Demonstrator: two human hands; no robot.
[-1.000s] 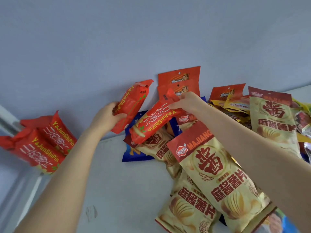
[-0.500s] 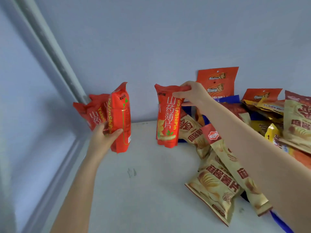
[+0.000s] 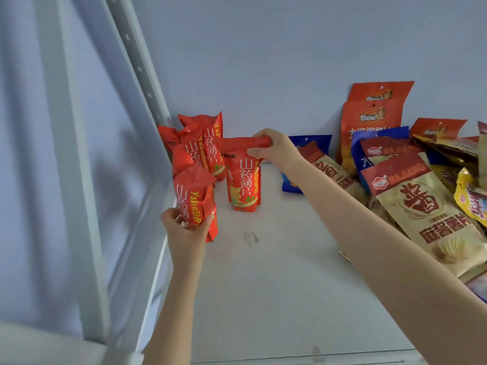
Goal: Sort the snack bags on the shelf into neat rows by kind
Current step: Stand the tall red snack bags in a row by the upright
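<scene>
Shelf [image 3: 263, 285] left rear corner reached from the pile [image 3: 421, 206]: my left hand [image 3: 184, 227] grips one red yam-chip bag [image 3: 196, 201], right hand [image 3: 274, 151] pinches second bag [image 3: 243, 180] by its top, extending the row [image 3: 208, 146].

Soft even daylight, faint shadows on left wall, slight motion blur, wide-angle edge bending

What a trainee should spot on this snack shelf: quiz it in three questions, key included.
1. True or false: the left hand grips the front red bag by its lower part.
2. The right hand holds the second red bag by its: A top, B bottom, C middle.
3. Fill in: the beige bags lie piled on the shelf's ___ side.
Key: 1 true; 2 A; 3 right.
</scene>
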